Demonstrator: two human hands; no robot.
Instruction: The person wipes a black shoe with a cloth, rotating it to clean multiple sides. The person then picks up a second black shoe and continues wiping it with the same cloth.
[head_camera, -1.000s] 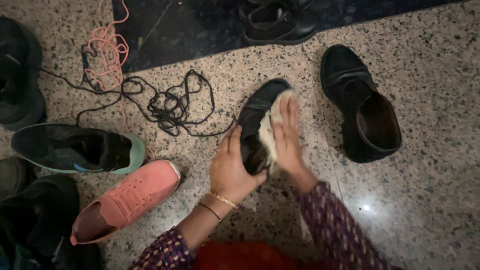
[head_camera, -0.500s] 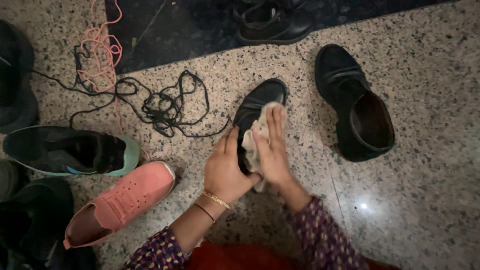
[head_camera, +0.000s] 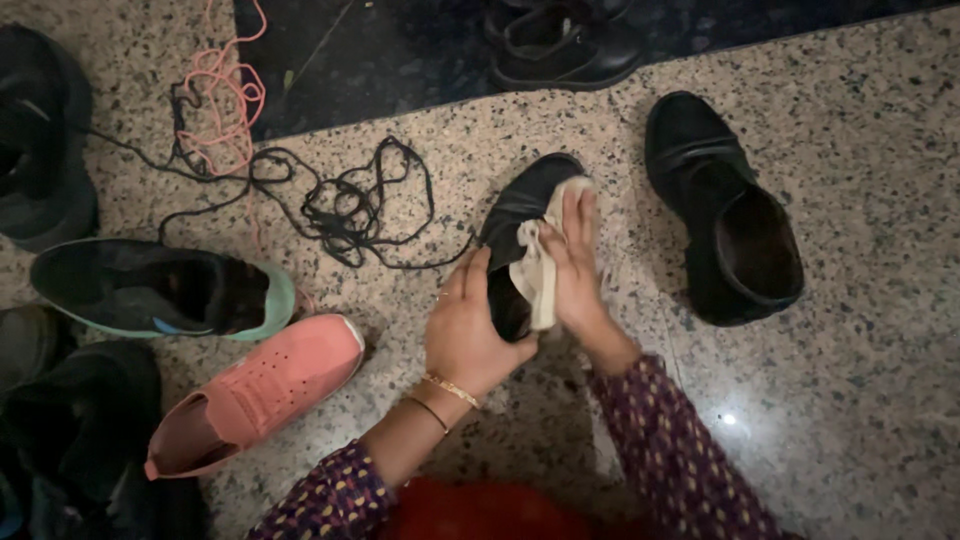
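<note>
A small black shoe (head_camera: 520, 215) is held tilted above the speckled stone floor (head_camera: 860, 380), toe pointing away from me. My left hand (head_camera: 465, 335) grips its heel end from the left. My right hand (head_camera: 578, 270) presses a pale cloth (head_camera: 540, 270) flat against the shoe's right side, fingers stretched toward the toe. The cloth hangs down between my two hands. Both my sleeves are purple with a small pattern, and thin bangles sit on my left wrist.
The matching black shoe (head_camera: 725, 215) lies to the right. A pink shoe (head_camera: 255, 395) and a black-and-green sneaker (head_camera: 160, 290) lie to the left. Loose black laces (head_camera: 350, 205) and pink laces (head_camera: 225, 100) are tangled behind. More dark shoes (head_camera: 565, 40) sit at the far edge.
My right hand slid the cloth back toward the heel, then forward again toward the toe. My left hand kept its grip on the heel.
</note>
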